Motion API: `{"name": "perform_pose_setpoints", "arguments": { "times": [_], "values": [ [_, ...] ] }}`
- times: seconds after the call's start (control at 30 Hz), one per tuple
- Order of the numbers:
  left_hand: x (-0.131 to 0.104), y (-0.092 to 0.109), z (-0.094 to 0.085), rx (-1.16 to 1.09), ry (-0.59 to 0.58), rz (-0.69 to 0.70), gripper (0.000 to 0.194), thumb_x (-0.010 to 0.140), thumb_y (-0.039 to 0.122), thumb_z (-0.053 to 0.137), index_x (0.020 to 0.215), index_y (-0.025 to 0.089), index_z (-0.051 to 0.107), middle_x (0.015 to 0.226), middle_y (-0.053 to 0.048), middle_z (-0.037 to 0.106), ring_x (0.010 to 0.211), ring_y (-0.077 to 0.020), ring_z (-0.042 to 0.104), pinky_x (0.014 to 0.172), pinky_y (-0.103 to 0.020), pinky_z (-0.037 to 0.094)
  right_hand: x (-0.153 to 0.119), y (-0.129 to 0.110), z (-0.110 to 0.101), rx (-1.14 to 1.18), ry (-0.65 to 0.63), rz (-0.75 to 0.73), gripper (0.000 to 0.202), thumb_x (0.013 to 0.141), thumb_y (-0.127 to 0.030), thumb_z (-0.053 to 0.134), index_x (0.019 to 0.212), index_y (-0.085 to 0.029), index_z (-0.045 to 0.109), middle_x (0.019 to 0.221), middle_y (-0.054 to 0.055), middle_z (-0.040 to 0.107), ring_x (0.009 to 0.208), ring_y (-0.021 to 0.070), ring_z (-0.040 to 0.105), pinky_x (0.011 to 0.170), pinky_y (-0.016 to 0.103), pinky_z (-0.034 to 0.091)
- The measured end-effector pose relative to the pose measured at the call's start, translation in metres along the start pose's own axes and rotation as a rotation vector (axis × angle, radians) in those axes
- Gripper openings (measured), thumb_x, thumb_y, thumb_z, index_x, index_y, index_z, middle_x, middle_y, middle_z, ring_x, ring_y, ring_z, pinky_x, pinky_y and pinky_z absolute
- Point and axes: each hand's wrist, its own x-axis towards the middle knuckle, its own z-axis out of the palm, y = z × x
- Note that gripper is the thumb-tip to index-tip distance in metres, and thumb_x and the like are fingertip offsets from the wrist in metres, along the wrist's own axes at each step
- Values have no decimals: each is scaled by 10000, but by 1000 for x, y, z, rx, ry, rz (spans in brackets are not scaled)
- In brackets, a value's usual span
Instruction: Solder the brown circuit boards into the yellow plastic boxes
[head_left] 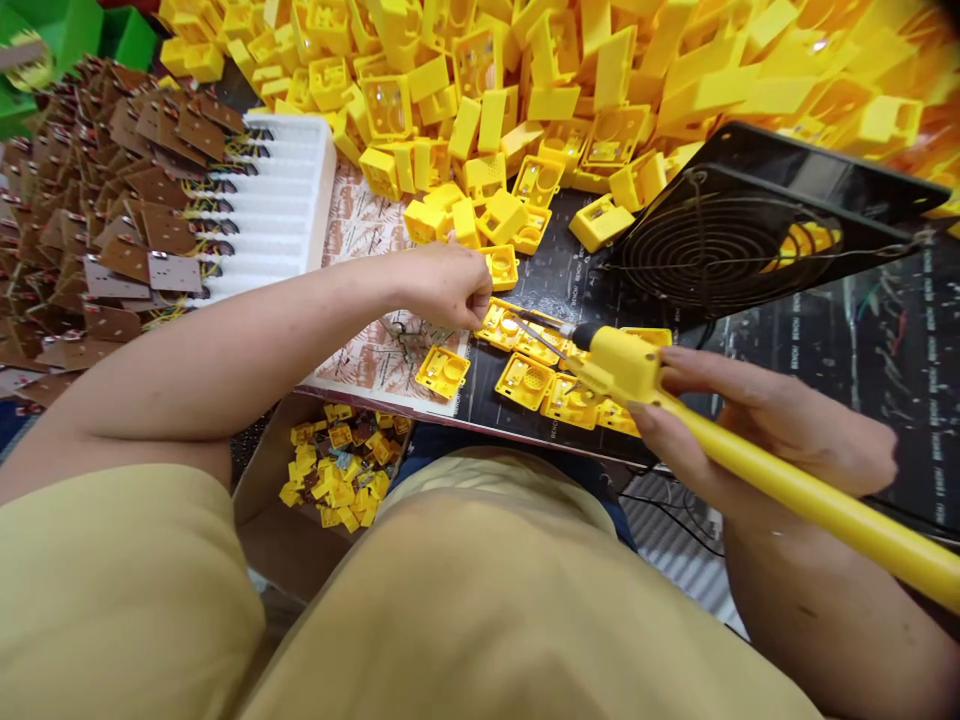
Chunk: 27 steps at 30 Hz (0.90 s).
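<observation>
My right hand (780, 420) is wrapped round a yellow soldering gun (626, 365) with a dark collar and a thin metal feed tube. Its tip points left, at a small yellow plastic casing (495, 322) in the upper row on the bench. My left hand (454, 285) is closed, its fingertips pressed together at the left edge of that casing; what they pinch, if anything, is hidden. Several more open yellow casings (525, 382) lie face up in two rows below and beside the tip. A single casing (442, 372) sits apart, to the left.
A heap of yellow casings (480, 120) covers the back. A black fan (697, 240) leans at the right. Brown circuit boards (150, 230) with wires are piled left, beside a ridged white foam tray (281, 200). Below the bench edge stands a cardboard box (270, 500) holding yellow parts.
</observation>
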Motion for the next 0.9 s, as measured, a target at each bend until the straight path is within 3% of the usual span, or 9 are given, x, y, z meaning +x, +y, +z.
{"name": "perform_pose_setpoints", "arguments": {
  "times": [0.23, 0.33, 0.53, 0.7, 0.9],
  "values": [
    [8, 5, -6, 67, -37, -4, 87, 760, 176, 721, 796, 208, 793, 694, 17, 684, 712, -160, 642, 743, -271, 465, 15, -6, 11, -18, -59, -284, 260, 803, -194, 846, 980, -263, 669, 790, -24, 775, 639, 181, 743, 562, 264, 631],
    [9, 8, -8, 61, -52, -25, 89, 747, 160, 735, 793, 212, 791, 703, 9, 684, 766, -190, 667, 799, -302, 474, 22, -10, 14, -13, -63, -318, 254, 807, -199, 846, 931, -277, 639, 773, -31, 765, 624, 177, 736, 527, 260, 611],
    [10, 5, -8, -2, -55, -12, 77, 707, 134, 725, 708, 205, 754, 638, 17, 647, 729, -179, 645, 782, -304, 470, 22, -10, 12, -29, -80, -308, 239, 820, -217, 845, 925, -254, 634, 763, -11, 757, 635, 175, 733, 540, 261, 606],
    [15, -10, -8, -61, 28, -19, 61, 709, 224, 721, 744, 222, 771, 665, 25, 651, 807, -186, 675, 841, -291, 484, 17, -9, 11, -78, -16, -146, 190, 851, -206, 798, 873, -273, 622, 774, -24, 747, 676, 188, 745, 552, 277, 606],
    [30, -19, -2, -89, 77, 83, 34, 670, 244, 726, 693, 231, 747, 610, 38, 624, 816, -180, 665, 815, -268, 479, 17, -7, 19, -120, -71, -145, 171, 846, -184, 777, 902, -287, 653, 769, -32, 749, 693, 189, 748, 583, 281, 620]
  ]
}}
